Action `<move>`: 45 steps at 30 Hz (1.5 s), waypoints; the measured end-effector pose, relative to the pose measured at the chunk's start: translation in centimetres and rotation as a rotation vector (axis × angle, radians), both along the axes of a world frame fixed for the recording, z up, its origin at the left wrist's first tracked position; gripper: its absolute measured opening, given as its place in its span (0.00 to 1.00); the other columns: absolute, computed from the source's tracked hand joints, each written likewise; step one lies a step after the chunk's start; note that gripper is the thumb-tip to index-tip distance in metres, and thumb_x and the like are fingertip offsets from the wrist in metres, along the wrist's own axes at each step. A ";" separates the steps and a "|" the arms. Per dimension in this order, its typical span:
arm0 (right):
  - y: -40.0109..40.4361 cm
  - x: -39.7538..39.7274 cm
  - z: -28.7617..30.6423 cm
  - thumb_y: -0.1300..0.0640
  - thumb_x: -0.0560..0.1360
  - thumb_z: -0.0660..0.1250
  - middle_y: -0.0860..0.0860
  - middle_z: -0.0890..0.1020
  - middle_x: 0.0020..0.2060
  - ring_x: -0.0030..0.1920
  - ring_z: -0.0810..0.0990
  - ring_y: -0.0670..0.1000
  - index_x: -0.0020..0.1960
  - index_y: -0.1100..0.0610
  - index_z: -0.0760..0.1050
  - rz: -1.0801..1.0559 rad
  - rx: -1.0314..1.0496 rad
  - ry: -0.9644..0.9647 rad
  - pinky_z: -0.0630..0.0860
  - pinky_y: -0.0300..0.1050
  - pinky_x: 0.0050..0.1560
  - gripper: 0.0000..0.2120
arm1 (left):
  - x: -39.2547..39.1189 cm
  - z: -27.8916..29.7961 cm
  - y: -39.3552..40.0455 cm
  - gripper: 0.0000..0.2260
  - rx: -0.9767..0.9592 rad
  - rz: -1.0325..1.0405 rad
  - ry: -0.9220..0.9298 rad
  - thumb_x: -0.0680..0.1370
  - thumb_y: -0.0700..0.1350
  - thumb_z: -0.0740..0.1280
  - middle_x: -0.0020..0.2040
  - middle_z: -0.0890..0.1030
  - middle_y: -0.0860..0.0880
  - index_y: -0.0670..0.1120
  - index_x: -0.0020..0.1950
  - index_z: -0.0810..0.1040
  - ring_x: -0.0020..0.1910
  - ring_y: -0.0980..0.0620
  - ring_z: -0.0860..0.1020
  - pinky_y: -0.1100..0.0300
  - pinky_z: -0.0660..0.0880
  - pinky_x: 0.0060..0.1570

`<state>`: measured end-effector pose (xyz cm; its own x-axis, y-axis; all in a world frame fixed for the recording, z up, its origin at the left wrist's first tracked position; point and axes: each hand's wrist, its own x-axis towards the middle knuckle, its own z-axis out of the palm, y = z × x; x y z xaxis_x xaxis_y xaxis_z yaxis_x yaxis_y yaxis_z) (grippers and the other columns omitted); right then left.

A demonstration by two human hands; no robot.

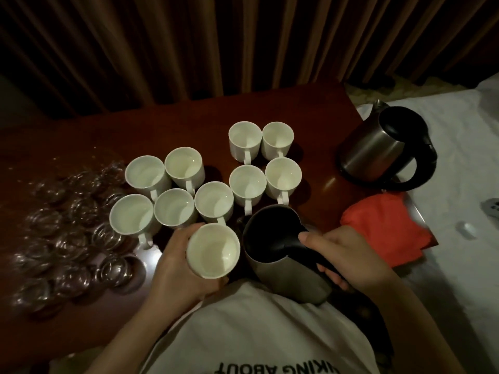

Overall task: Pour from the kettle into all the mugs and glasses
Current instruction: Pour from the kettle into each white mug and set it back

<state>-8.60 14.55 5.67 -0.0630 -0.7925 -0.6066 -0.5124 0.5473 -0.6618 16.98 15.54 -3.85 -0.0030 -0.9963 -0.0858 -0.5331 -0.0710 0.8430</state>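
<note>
My right hand grips the black handle of a steel kettle, held upright just above the table's near edge. My left hand holds a white mug lifted beside the kettle's left side. Several more white mugs stand grouped in the middle of the dark wooden table. A cluster of several clear glasses covers the table's left part. Whether the mugs hold liquid is hard to tell in the dim light.
A second steel kettle on its black base stands at the table's right end. An orange cloth lies in front of it. A white bed runs along the right. Brown curtains hang behind the table.
</note>
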 end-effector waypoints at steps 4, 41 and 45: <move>-0.1 0.3 0.8 0.43 0.74 0.65 0.50 0.68 0.14 0.15 0.65 0.45 0.27 0.63 0.73 0.090 -0.032 0.110 0.63 0.37 0.21 0.26 | -0.6 -1.4 0.3 0.33 0.002 -0.023 -0.018 0.52 0.50 0.78 0.54 0.78 0.55 0.70 0.51 0.69 0.52 0.52 0.78 0.56 0.76 0.49; -4.1 5.8 6.7 0.37 0.73 0.62 0.48 0.73 0.23 0.25 0.72 0.45 0.30 0.51 0.69 0.806 0.041 0.481 0.70 0.41 0.31 0.21 | -0.4 -6.9 -0.5 0.44 0.049 -0.104 -0.172 0.54 0.50 0.82 0.61 0.73 0.48 0.46 0.68 0.72 0.60 0.47 0.72 0.53 0.70 0.55; -4.3 6.3 6.8 0.36 0.72 0.61 0.49 0.74 0.27 0.29 0.74 0.48 0.34 0.53 0.73 0.823 0.024 0.499 0.77 0.48 0.38 0.22 | -0.6 -6.4 -0.4 0.45 0.047 -0.103 -0.144 0.52 0.60 0.73 0.60 0.74 0.47 0.45 0.67 0.73 0.59 0.48 0.71 0.52 0.72 0.55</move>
